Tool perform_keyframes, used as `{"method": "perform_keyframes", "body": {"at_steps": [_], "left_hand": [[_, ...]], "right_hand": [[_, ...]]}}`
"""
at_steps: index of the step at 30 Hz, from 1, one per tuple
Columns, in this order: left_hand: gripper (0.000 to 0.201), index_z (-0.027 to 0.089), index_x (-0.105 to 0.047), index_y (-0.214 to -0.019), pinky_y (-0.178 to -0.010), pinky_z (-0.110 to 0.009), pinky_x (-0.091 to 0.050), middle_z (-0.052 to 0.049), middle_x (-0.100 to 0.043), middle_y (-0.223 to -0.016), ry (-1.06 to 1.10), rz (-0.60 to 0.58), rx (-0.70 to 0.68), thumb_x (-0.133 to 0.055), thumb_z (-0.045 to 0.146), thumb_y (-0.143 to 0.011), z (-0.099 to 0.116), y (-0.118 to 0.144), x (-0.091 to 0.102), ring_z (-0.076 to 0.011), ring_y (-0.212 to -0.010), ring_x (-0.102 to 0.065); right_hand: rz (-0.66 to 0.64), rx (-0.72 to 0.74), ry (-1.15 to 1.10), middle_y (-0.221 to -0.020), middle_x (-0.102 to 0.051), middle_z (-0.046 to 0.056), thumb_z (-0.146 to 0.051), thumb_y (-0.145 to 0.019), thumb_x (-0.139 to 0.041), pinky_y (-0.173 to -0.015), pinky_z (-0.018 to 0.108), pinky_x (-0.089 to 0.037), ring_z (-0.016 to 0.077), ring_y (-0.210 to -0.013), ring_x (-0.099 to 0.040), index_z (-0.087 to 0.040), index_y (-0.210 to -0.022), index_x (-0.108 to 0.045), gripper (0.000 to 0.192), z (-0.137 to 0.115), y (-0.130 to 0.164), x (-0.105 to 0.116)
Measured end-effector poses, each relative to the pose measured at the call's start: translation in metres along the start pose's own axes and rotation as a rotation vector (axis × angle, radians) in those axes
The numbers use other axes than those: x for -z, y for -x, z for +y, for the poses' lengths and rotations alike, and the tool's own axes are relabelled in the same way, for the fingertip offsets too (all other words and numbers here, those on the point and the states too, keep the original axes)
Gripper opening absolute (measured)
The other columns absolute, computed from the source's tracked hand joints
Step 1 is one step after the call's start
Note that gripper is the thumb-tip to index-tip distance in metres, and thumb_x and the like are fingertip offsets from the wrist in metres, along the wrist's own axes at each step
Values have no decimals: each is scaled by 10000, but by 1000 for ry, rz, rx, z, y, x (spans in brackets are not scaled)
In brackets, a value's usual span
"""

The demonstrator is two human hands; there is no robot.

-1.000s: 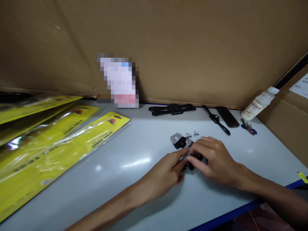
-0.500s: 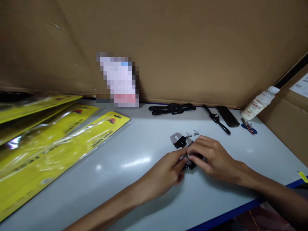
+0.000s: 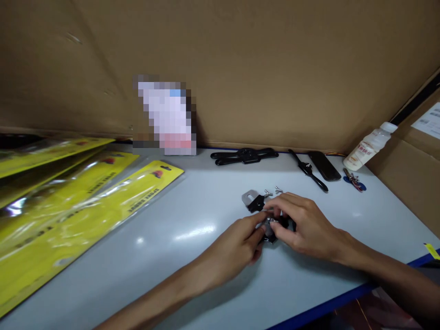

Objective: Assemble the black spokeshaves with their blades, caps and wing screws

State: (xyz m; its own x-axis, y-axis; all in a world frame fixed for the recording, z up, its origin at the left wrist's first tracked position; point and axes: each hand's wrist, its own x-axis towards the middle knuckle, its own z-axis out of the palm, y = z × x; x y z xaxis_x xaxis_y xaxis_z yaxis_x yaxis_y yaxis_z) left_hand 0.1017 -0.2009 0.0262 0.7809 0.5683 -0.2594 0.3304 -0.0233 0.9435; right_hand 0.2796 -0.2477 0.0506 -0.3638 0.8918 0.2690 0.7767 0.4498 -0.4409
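While both hands meet on the table (image 3: 192, 206), the left hand (image 3: 237, 250) and right hand (image 3: 304, 227) pinch a small black-and-metal part (image 3: 270, 229) between their fingertips; a bracket (image 3: 252, 200) and two screws (image 3: 273, 191) lie just beyond the fingers

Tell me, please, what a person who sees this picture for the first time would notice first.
Probably the two hands at the centre of the pale table: the left hand and the right hand meet over a small black and metal part, fingers pinching it. Next, the shiny yellow packages spread out at the left. A white bottle leans against the cardboard at the far right.
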Motion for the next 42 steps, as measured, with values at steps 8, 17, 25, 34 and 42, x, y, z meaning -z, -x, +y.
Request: {"method": "perform_keyframes", "body": {"at_steps": [8, 17, 25, 34, 42], "left_hand": [[233, 178, -529, -950, -526, -254, -310, 89, -410, -512, 2, -5, 3, -328, 297, -958, 2, 1, 0, -103, -462, -333], [248, 169, -540, -983, -512, -250, -296, 87, -422, -522, 17, -7, 3, -339, 310, -950, 1, 1, 0, -104, -470, -344], [228, 192, -505, -832, -524, -255, -305, 87, -410, -503, -8, -1, -11, -337, 287, -954, 0, 0, 0, -97, -466, -341], [232, 187, -534, -948, -487, -245, -290, 93, -410, -507, 46, -22, -9, -357, 336, -944, 2, 2, 0, -96, -447, -341], [264, 176, -569, -1006, -472, -247, -267, 93, -422, -496, 34, -3, -19, -383, 341, -920, -1, 1, 0, -100, -435, -339]], "right_hand": [[-8, 4, 5, -831, -640, 26, -103, -873, -581, -720, 301, -450, 161, -778, -557, -170, -905, -631, 89, 2, 0, -2], [-5, -29, -83, -895, -630, 29, -72, -840, -585, -756, 323, -473, 169, -845, -574, -197, -963, -647, 187, -1, -1, 5], [-33, -7, 22, -766, -619, 8, -96, -864, -572, -696, 287, -420, 150, -740, -543, -176, -851, -635, 103, 1, 1, -3], [-5, 7, -133, -725, -590, -18, -80, -821, -606, -668, 256, -419, 120, -695, -524, -179, -771, -615, 110, 5, -4, -3], [-76, -5, -164, -869, -608, 8, -50, -814, -591, -744, 282, -454, 139, -805, -563, -198, -847, -656, 165, 5, -5, 2]]}}
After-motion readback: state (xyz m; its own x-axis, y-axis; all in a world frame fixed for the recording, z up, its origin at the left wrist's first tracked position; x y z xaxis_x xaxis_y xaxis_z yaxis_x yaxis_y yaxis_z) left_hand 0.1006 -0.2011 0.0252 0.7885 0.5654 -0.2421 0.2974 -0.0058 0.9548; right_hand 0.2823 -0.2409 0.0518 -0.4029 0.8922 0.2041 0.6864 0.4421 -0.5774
